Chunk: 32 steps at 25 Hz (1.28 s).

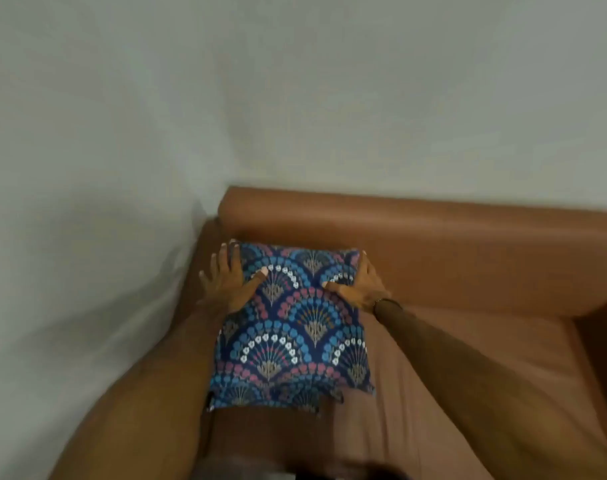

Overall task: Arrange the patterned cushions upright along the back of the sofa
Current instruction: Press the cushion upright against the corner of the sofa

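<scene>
A square cushion (291,334) with a dark blue cover and blue, pink and white fan shapes leans against the backrest at the left end of a brown sofa (451,258). My left hand (226,280) lies on its upper left corner, fingers spread, thumb on the front face. My right hand (355,284) grips the upper right corner, thumb across the front and fingers curled over the edge. Only this one cushion is in view.
The sofa's left armrest (205,244) sits close beside the cushion, next to a pale wall (87,168). The brown seat (468,358) stretches to the right, with another raised brown part (603,327) at the far right.
</scene>
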Motion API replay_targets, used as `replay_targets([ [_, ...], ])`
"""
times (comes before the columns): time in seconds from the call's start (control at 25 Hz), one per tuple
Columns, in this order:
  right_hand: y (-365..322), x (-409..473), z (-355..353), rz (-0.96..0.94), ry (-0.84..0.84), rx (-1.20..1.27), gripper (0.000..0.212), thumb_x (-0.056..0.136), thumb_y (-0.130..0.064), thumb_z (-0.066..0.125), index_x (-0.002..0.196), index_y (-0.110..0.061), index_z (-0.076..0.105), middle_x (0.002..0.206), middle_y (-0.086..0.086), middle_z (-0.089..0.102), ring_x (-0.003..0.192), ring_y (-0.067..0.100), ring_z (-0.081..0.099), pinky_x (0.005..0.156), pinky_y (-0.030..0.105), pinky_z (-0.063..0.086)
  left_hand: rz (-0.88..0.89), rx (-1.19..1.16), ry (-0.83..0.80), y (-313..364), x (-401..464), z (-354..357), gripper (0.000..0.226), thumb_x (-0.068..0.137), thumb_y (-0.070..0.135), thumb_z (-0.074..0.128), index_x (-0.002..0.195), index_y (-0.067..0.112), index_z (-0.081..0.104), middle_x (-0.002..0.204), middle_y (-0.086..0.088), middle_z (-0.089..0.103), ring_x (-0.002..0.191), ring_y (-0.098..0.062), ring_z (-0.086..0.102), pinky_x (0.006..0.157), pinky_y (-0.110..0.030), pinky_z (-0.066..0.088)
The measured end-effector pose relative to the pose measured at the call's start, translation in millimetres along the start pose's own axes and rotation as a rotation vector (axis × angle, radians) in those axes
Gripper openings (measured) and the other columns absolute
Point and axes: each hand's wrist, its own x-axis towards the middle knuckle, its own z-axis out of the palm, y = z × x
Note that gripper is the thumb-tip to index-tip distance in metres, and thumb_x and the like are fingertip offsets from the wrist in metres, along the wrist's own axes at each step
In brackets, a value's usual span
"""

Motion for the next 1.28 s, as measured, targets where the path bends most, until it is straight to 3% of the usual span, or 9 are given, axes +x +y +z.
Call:
replay_targets([
  [0.12, 45.8, 17.4, 31.4, 0.163, -0.205, 0.307, 0.117, 0.087, -0.059, 0.075, 0.169, -0.017, 0.003, 0.171, 0.011, 0.029, 0.152, 0.041, 0.039, 0.121, 0.058, 0.036, -0.188, -0.219, -0.144, -21.4, -4.8, 44.5, 0.116, 0.091, 0.061, 0.072, 0.170, 0.013, 0.003, 0.177, -0.020, 0.013, 0.161, -0.042, 0.022, 0.131, -0.054, 0.021],
  [0.2, 55.5, 21.2, 41.6, 0.185, -0.296, 0.411, 0.089, 0.089, -0.064, 0.069, 0.159, -0.018, 0.040, 0.155, 0.009, 0.055, 0.136, 0.036, 0.057, 0.116, 0.053, 0.045, -0.333, -0.496, -0.107, -26.8, -9.3, 55.4, 0.138, 0.060, 0.072, 0.091, 0.166, 0.014, 0.025, 0.167, -0.016, 0.041, 0.149, -0.040, 0.047, 0.124, -0.056, 0.040],
  [0.32, 49.8, 22.1, 31.4, 0.177, -0.290, 0.555, 0.065, 0.093, -0.058, 0.068, 0.141, -0.015, 0.059, 0.128, 0.007, 0.071, 0.116, 0.033, 0.069, 0.107, 0.052, 0.053, -0.417, -0.684, -0.063, -23.4, -2.9, 51.6, 0.148, 0.021, 0.077, 0.097, 0.147, 0.011, 0.057, 0.144, -0.009, 0.067, 0.128, -0.032, 0.067, 0.109, -0.054, 0.056],
  [0.44, 60.6, 17.0, -13.8, 0.166, -0.286, 0.633, 0.051, 0.091, -0.059, 0.070, 0.121, -0.018, 0.071, 0.104, 0.007, 0.081, 0.093, 0.026, 0.079, 0.085, 0.044, 0.064, -0.299, -0.704, -0.107, 35.2, -17.8, 35.1, 0.120, 0.044, 0.051, 0.105, 0.145, 0.011, 0.056, 0.144, -0.008, 0.067, 0.129, -0.031, 0.066, 0.110, -0.054, 0.056],
  [0.56, 99.7, 15.1, -94.7, 0.158, -0.150, 0.586, 0.048, 0.092, -0.056, 0.071, 0.071, -0.015, 0.059, 0.055, 0.002, 0.054, 0.042, 0.014, 0.054, 0.048, 0.028, 0.047, -0.132, -0.724, -0.136, 115.1, -30.1, 47.9, 0.114, 0.057, 0.033, 0.105, 0.154, 0.017, 0.045, 0.150, -0.004, 0.060, 0.134, -0.026, 0.060, 0.112, -0.052, 0.053],
  [0.64, 128.9, 13.8, -161.5, 0.141, -0.068, 0.599, 0.048, 0.088, -0.056, 0.076, 0.084, -0.010, 0.065, 0.063, 0.003, 0.063, 0.049, 0.016, 0.062, 0.052, 0.028, 0.053, 0.008, -0.746, -0.136, 177.6, -33.8, 76.0, 0.113, 0.060, 0.026, 0.104, 0.155, 0.022, 0.043, 0.152, -0.003, 0.058, 0.136, -0.024, 0.058, 0.114, -0.050, 0.052],
  [0.8, 210.8, 31.9, -284.9, 0.107, 0.054, 0.672, 0.076, 0.073, -0.050, 0.086, 0.137, -0.015, 0.067, 0.129, 0.009, 0.076, 0.108, 0.030, 0.077, 0.076, 0.038, 0.064, 0.133, -0.745, -0.196, 298.4, -51.0, 158.8, 0.111, 0.058, 0.020, 0.105, 0.151, 0.025, 0.045, 0.149, -0.001, 0.061, 0.135, -0.022, 0.060, 0.115, -0.051, 0.051],
  [0.96, 317.6, 93.7, -388.3, 0.103, 0.050, 0.653, 0.050, 0.096, -0.020, 0.075, 0.143, -0.010, 0.061, 0.125, 0.007, 0.075, 0.096, 0.020, 0.077, 0.065, 0.031, 0.064, 0.161, -0.723, -0.220, 396.1, -60.2, 288.5, 0.105, 0.068, 0.020, 0.100, 0.154, 0.022, 0.039, 0.149, 0.002, 0.057, 0.137, -0.020, 0.057, 0.119, -0.048, 0.048],
  [1.28, 524.6, 210.0, -505.2, 0.035, 0.170, 0.730, 0.059, 0.082, -0.007, 0.085, 0.132, -0.029, 0.062, 0.114, -0.007, 0.081, 0.095, 0.014, 0.081, 0.074, 0.038, 0.068, 0.232, -0.697, -0.223, 502.6, -43.2, 551.3, 0.106, 0.070, 0.058, 0.090, 0.153, 0.010, 0.047, 0.150, -0.004, 0.062, 0.135, -0.011, 0.061, 0.116, -0.033, 0.052],
])
